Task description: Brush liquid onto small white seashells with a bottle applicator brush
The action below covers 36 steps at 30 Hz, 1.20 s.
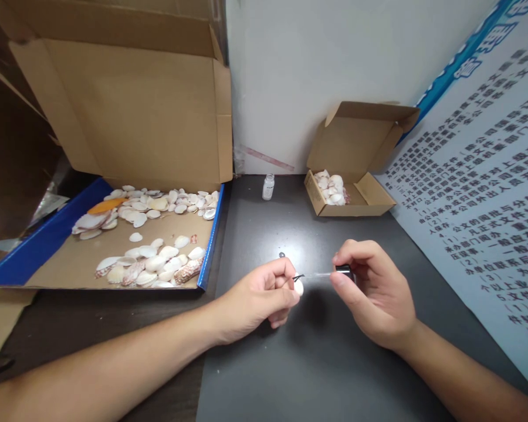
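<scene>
A small white shell (298, 287) is pinched in the fingers of my left hand (264, 296), which cover part of it. My right hand (374, 293) grips the black cap of a brush applicator (345, 271) between thumb and fingers. From the cap a thin clear stem reaches left, and its dark bristle tip is at the shell's upper edge; whether they touch I cannot tell. Beyond my hands, a small clear glass bottle (268, 189) with a label stands upright without a cap.
On the left, an open blue-sided cardboard box (66, 264) holds many shells and one orange piece (107, 206). A smaller open cardboard box (352, 208) with shells stands at the back right. A small dark ring (282, 255) lies on the grey tabletop (255, 375). A printed sheet (488, 193) borders the right.
</scene>
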Tool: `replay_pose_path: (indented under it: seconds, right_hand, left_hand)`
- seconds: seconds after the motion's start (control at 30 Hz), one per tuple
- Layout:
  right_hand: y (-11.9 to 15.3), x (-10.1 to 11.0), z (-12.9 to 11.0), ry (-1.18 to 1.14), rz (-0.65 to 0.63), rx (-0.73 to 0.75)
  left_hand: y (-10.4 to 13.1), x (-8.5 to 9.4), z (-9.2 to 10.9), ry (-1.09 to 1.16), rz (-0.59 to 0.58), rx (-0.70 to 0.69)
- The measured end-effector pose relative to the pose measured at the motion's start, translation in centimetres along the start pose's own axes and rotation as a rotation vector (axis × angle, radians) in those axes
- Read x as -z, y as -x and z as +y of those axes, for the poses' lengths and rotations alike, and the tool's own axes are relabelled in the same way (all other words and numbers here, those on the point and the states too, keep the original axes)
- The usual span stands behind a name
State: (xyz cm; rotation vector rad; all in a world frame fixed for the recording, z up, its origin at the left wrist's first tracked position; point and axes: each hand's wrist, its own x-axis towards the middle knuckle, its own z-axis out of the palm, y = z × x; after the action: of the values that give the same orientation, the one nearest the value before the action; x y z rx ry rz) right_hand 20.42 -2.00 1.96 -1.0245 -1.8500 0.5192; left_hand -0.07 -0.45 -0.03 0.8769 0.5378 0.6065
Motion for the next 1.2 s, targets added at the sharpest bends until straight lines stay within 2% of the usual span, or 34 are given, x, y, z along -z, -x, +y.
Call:
replay_pose_path:
  seconds: [0.2,0.4,0.57,0.7,0.97,1.1,1.2]
  right_hand:
    - [-0.12,-0.09,-0.04,0.018,-0.020,-0.009]
    - [0.11,0.04,0.06,0.024,0.042,-0.044]
    - [-0.01,-0.08,0.01,0.017,-0.030,-0.011]
    - [-0.20,-0.20,-0.07,0.040,0.009,-0.015]
    - [0.22,0.09,0.13,-0.094,-0.063,-0.011]
    - [0.02,-0.04,-0.01,-0.034,-0.031,-0.024]
    - [0.12,0.01,0.10,-0.080,-0.023,-0.030]
  left_hand:
    - [0.09,-0.08,0.15,-0.044,0.000,0.006]
    - [0.01,0.01,0.14,-0.048,-0.013,0.000]
    - [0.01,-0.17,0.25,-0.048,0.003,0.011]
    - [0.11,-0.15,0.22,-0.047,-0.007,0.003]
    - [0.01,0.05,-0.05,-0.033,-0.035,0.008]
    - [0.12,-0.15,0.21,-0.025,-0.037,0.043]
    - [0.22,-0.12,0.27,-0.039,-0.049,0.059]
